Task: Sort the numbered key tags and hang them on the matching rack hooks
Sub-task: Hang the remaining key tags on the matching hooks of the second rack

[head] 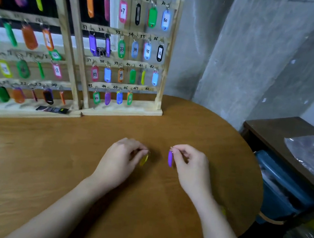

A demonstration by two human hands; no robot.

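Over the table (46, 164), I see my right hand (191, 167) pinching a purple tag (170, 159) by its ring, my left hand (121, 158) gripping a yellow tag (144, 159), bare wood between them and the rack (128, 55).

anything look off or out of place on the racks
Yes: a small green key tag on the left wooden rack sits tilted against the rail instead of hanging straight, and a dark clump of metal rings bunches between two purple tags.

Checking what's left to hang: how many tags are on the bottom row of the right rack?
4, left to right: green tag, purple tag, blue tag, orange tag, under 43 to 46. Nothing hangs under 47 and 48.
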